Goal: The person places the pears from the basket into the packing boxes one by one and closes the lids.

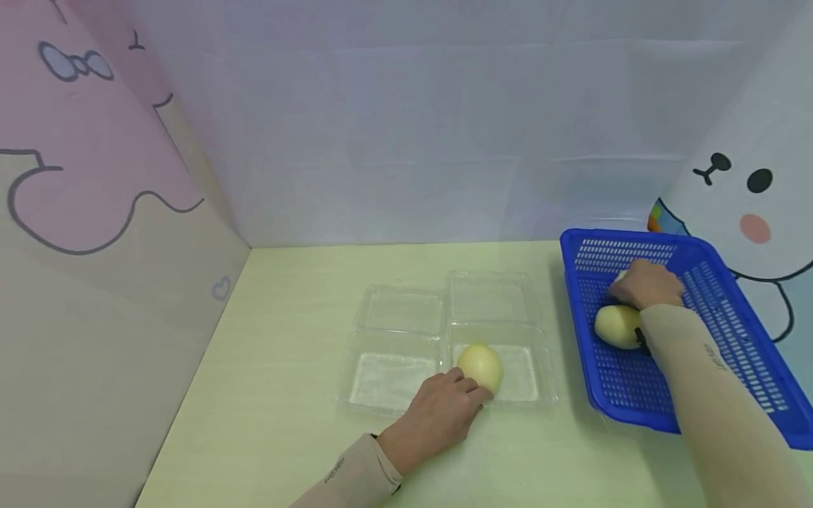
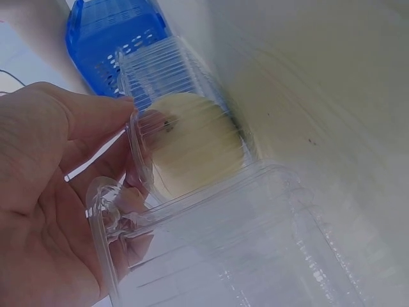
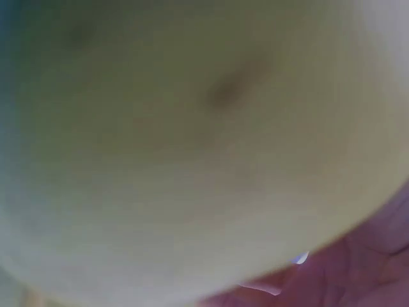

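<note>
Two clear plastic boxes with their lids folded back lie side by side on the table: the left box (image 1: 387,370) and the right box (image 1: 524,367). A round, pale yellow, melon-like fruit (image 1: 480,367) sits in the right box. My left hand (image 1: 438,413) pinches this box's wall beside the fruit, thumb and fingers on either side in the left wrist view. Inside the blue basket (image 1: 581,339), my right hand (image 1: 649,283) grips a pale fruit (image 1: 621,276), mostly hidden by the hand. Another pale yellow fruit (image 1: 616,327) lies under the right wrist and fills the right wrist view, blurred.
The basket stands at the right of the pale yellow table (image 1: 279,367), its perforated walls rising above the surface. Behind the table hangs a plain white sheet (image 1: 406,141). Cartoon-printed sheets (image 1: 95,339) flank both sides.
</note>
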`<state>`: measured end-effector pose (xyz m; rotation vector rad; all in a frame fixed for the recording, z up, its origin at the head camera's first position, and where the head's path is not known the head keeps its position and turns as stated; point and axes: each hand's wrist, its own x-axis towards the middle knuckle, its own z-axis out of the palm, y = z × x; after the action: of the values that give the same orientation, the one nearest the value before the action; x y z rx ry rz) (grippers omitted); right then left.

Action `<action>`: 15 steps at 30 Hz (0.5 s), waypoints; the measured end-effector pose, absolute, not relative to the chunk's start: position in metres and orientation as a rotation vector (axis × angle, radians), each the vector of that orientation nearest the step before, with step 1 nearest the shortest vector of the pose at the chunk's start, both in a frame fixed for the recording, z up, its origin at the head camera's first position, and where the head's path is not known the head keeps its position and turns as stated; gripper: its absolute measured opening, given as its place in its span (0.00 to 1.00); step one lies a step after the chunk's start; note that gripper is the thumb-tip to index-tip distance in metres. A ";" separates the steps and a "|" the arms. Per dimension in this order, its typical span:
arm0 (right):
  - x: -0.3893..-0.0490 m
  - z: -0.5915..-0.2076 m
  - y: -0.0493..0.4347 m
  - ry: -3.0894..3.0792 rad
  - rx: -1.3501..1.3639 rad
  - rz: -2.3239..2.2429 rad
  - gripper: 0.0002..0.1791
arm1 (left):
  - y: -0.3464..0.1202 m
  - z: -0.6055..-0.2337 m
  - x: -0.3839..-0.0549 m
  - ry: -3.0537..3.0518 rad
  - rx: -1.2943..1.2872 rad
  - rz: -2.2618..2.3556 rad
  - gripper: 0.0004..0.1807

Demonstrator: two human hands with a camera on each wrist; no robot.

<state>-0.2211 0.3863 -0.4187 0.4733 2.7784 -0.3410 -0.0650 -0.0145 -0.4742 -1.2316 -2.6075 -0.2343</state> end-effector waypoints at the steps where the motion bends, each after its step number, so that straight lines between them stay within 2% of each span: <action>1: -0.220 -0.418 0.386 2.785 0.472 -0.347 0.40 | -0.014 -0.475 -0.065 -2.606 -1.234 -0.236 0.06; 7: -0.219 -0.411 0.382 2.838 0.458 -0.398 0.41 | -0.015 -0.477 -0.065 -2.579 -1.230 -0.246 0.05; 15: -0.220 -0.390 0.369 2.881 0.393 -0.420 0.47 | -0.015 -0.477 -0.065 -2.586 -1.228 -0.249 0.06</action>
<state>-0.2202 0.3693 -0.3899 0.3927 2.8806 -0.4197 -0.0651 -0.0151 -0.4767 -1.2280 -2.5859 -0.2491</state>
